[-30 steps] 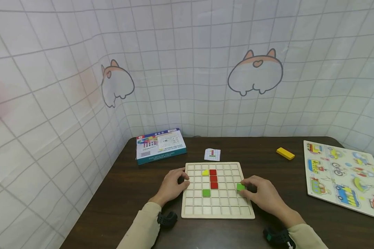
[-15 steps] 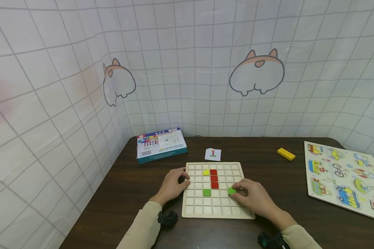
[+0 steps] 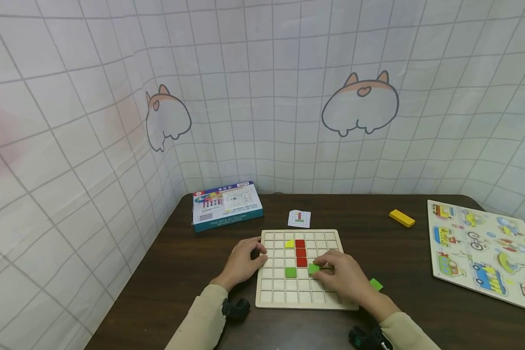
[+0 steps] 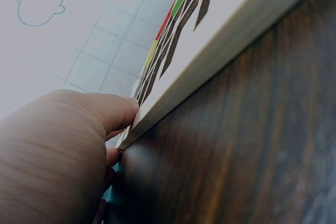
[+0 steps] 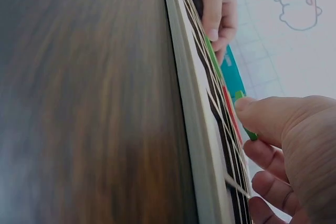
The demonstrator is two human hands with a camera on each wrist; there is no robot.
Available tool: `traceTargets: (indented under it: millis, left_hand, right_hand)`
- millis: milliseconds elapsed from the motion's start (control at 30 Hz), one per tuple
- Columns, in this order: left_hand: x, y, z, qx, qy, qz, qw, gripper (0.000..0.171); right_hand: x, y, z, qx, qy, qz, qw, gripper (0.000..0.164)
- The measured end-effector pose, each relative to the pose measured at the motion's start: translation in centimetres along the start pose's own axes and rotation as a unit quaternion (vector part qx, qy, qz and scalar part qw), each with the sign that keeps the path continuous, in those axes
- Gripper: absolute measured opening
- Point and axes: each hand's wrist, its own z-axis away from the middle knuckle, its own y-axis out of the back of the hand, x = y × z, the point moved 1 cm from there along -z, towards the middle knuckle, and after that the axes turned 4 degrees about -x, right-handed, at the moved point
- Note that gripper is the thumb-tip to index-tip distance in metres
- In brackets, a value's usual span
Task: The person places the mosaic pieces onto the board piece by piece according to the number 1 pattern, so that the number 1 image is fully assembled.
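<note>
My left hand (image 3: 240, 262) holds the left edge of a pale wooden grid board (image 3: 276, 295); in the left wrist view its thumb lies on the rim. My right hand (image 3: 344, 276) pinches a green square tile (image 3: 313, 269) over the board, just right of its middle. The right wrist view shows that tile (image 5: 253, 135) lifted off the grid, between thumb and fingers. A column of red tiles (image 3: 301, 253) sits in the grid, with a yellow piece (image 3: 289, 243) left of its top. Another green tile (image 3: 290, 272) lies lower left of the column.
A small pattern card (image 3: 299, 218) lies behind the board, and a flat box (image 3: 225, 206) stands at back left. One more green tile (image 3: 376, 284) lies on the table beyond my right wrist. Further right are a yellow block (image 3: 401, 218) and a picture puzzle board (image 3: 485, 253).
My right hand has carried the green tile leftward from the board's right edge toward the red column. A green tile on the table has come into sight behind it. My left hand stays put.
</note>
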Motion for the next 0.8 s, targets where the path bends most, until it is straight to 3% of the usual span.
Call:
traceTargets:
  millis: [300, 533, 800]
  left_hand:
    - [0.0, -0.1, -0.1, 0.002, 0.011, 0.001, 0.9999, 0.005]
    - [0.1, -0.2, 0.1, 0.006, 0.001, 0.001, 1.0, 0.005]
    - [0.0, -0.1, -0.1, 0.004, 0.01, -0.006, 0.9999, 0.004]
  right_hand:
    - [-0.4, -0.8, -0.4, -0.008, 0.0, -0.007, 1.0, 0.02]
    - [-0.6, -1.3, -0.4, -0.016, 0.006, -0.015, 1.0, 0.019]
    - [-0.7, -1.8, -0.5, 0.0, 0.028, -0.029, 0.999, 0.021]
